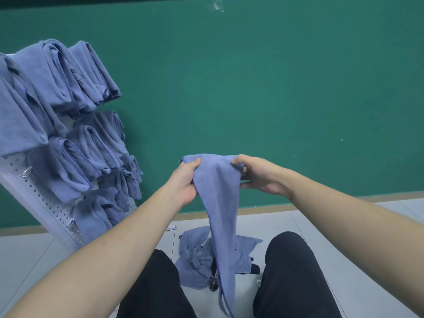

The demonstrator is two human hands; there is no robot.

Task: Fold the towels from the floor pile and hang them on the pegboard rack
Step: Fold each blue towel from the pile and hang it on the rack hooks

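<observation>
step: folding | left hand (pixel 187 180) and right hand (pixel 257 174) are each pinching a top corner of the towel (pixel 218 203), letting it hang straight | floor pile (pixel 197 260) is lying between the knees | pegboard rack (pixel 46 203) is standing left, nearly full

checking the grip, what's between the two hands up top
In the head view, the top edge of the blue towel spans from the left hand to the right hand; the rest hangs toward the floor pile.

Left hand (pixel 187 180), right hand (pixel 258 174) pinch hanging blue towel (pixel 218 203) top edge.
</observation>
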